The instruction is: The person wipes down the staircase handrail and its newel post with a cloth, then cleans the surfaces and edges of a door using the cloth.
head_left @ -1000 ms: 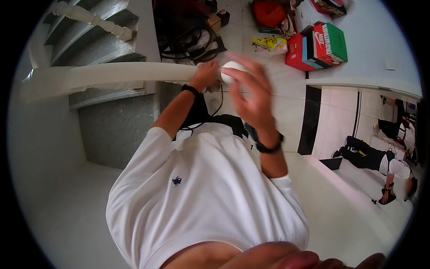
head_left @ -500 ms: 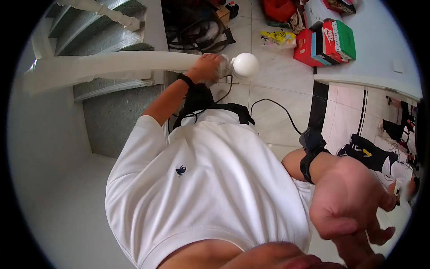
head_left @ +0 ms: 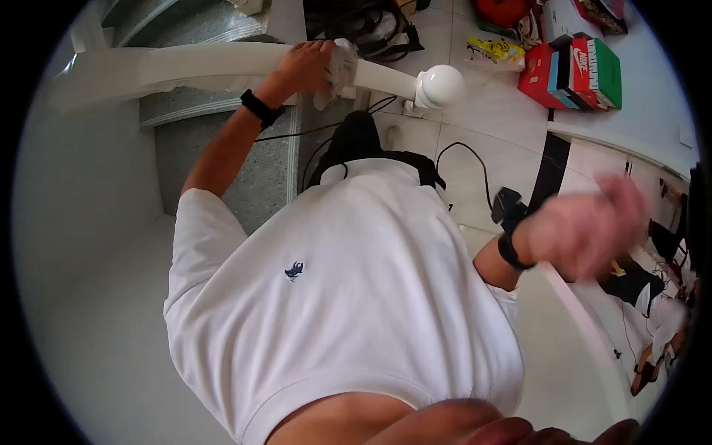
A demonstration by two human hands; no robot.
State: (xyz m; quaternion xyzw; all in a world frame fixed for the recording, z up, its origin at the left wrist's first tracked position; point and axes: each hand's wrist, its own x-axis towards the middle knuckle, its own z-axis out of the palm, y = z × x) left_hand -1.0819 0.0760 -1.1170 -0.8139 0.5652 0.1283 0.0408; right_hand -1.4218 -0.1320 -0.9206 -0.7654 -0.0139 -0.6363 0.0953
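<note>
My left hand (head_left: 300, 68) wraps over the white handrail (head_left: 200, 63), with a crumpled pale cloth (head_left: 340, 70) bunched under and beside its fingers. The cloth touches the rail a short way left of the round white ball (head_left: 443, 85) on the end post. Out to the right, my right hand (head_left: 586, 228) is raised away from the rail and smeared by motion. Its fingers are too blurred to read, and nothing can be made out in it. Each wrist has a black band.
Grey stairs (head_left: 196, 30) lie beyond and below the rail. Black cables (head_left: 475, 152) run over the tiled floor. Stacked shoe boxes (head_left: 571, 73) and a yellow bag (head_left: 495, 50) are at the upper right. Another person (head_left: 656, 345) is at the far right edge.
My left hand and the cloth have slid left along the rail, away from the ball. My right hand left the ball, swung low to the right, then rose. The view has shifted.
</note>
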